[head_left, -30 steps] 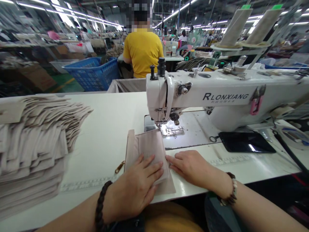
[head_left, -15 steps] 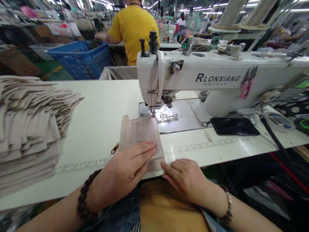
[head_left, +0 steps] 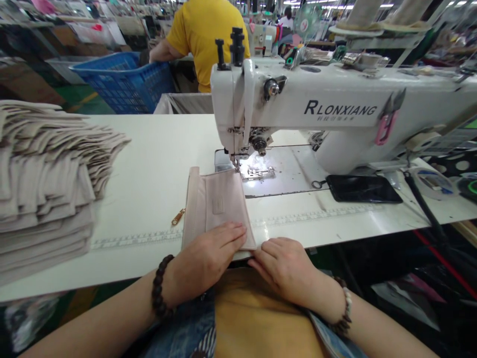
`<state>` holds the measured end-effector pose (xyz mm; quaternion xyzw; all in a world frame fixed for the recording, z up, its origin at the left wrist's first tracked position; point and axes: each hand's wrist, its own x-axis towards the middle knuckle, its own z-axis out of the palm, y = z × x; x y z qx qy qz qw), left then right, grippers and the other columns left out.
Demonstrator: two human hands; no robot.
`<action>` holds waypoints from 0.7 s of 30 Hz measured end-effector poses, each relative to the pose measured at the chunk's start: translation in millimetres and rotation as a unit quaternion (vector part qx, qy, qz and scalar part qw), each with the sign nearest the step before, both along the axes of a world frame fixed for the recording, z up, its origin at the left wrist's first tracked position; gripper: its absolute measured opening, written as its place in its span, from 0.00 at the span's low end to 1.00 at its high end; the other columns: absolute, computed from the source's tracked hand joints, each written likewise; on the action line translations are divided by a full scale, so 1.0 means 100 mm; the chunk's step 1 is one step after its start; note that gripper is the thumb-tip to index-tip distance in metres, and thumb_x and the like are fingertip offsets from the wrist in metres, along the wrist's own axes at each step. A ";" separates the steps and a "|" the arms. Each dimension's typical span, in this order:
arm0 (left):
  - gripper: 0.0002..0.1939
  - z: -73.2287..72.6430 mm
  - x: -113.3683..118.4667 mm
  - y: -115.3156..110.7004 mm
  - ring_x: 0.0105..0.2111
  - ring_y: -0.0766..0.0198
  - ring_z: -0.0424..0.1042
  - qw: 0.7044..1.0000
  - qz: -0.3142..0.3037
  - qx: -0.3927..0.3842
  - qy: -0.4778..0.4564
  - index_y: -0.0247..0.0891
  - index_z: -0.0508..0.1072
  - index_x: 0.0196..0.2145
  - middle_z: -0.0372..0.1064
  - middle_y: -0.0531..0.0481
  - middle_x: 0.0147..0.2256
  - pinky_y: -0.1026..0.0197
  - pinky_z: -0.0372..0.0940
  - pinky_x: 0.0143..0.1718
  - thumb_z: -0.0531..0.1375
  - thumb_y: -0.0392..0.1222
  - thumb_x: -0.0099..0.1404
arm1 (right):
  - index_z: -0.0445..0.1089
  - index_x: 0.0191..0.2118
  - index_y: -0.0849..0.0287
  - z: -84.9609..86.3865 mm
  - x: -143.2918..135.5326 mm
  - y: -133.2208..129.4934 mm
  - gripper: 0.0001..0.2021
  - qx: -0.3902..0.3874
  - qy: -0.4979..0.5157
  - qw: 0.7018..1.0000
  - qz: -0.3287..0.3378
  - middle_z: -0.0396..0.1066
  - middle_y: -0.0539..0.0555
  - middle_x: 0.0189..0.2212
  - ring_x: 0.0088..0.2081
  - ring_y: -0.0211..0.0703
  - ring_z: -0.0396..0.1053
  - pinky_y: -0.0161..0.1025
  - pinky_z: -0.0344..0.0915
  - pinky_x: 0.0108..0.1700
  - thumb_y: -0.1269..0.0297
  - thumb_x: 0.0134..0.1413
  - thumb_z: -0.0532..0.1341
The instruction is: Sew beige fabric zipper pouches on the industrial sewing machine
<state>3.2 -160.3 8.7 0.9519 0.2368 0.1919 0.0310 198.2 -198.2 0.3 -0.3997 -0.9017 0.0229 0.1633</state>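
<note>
Head view: left hand [head_left: 203,258] lies flat and open on the beige pouch [head_left: 218,206]. Right hand [head_left: 285,266] pinches the pouch's near right corner at the desk [head_left: 156,164] edge.

Factory hall, tube lights [head_left: 328,6] overhead. White table [head_left: 156,164] under my hands. Beyond them, a blue basket [head_left: 122,82] on green floor [head_left: 74,102]; a worker in yellow [head_left: 208,35] sits facing away.

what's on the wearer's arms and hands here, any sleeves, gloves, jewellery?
Bare forearms, no sleeves or gloves in view. Left hand: a dark round-bead bracelet on the wrist. Right hand: a bracelet of mixed dark and pale beads on the wrist. No rings visible on the fingers.
</note>
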 end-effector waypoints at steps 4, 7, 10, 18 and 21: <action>0.16 -0.02 0.01 -0.01 0.46 0.59 0.66 1.000 0.001 0.009 0.015 0.26 0.69 0.43 0.69 0.38 0.43 0.57 0.64 0.48 0.45 0.28 0.62 | 0.66 0.29 0.61 0.00 0.01 -0.02 0.12 0.005 -0.002 1.000 -0.006 0.63 0.50 0.20 0.23 0.37 0.57 0.37 0.47 0.27 0.65 0.59 0.49; 0.16 -0.02 0.03 -0.01 0.44 0.59 0.66 1.000 0.007 0.008 0.022 0.27 0.70 0.41 0.69 0.39 0.41 0.55 0.66 0.46 0.45 0.28 0.62 | 0.67 0.31 0.61 -0.02 0.03 -0.03 0.12 0.017 0.000 1.000 -0.006 0.62 0.50 0.20 0.23 0.37 0.57 0.37 0.47 0.27 0.64 0.59 0.49; 0.15 0.01 0.04 -0.01 0.41 0.59 0.67 1.000 0.012 0.012 0.016 0.28 0.70 0.40 0.69 0.39 0.39 0.55 0.67 0.44 0.46 0.30 0.62 | 0.67 0.33 0.62 -0.03 0.05 -0.05 0.12 0.024 0.003 1.000 -0.002 0.62 0.50 0.20 0.23 0.37 0.56 0.37 0.48 0.27 0.64 0.59 0.49; 0.14 0.02 0.04 -0.03 0.40 0.60 0.67 1.000 0.004 0.026 -0.012 0.29 0.71 0.39 0.70 0.41 0.38 0.57 0.66 0.44 0.46 0.32 0.64 | 0.68 0.34 0.63 -0.02 0.07 -0.05 0.13 0.022 0.021 1.000 0.007 0.62 0.50 0.20 0.24 0.38 0.55 0.37 0.50 0.27 0.64 0.59 0.49; 0.15 0.00 0.05 -0.04 0.41 0.59 0.66 0.999 -0.001 0.044 -0.004 0.28 0.70 0.39 0.69 0.41 0.38 0.57 0.65 0.44 0.45 0.31 0.65 | 0.69 0.35 0.63 -0.01 0.09 -0.05 0.13 0.014 0.020 1.000 0.012 0.62 0.50 0.20 0.24 0.38 0.55 0.37 0.51 0.27 0.64 0.59 0.49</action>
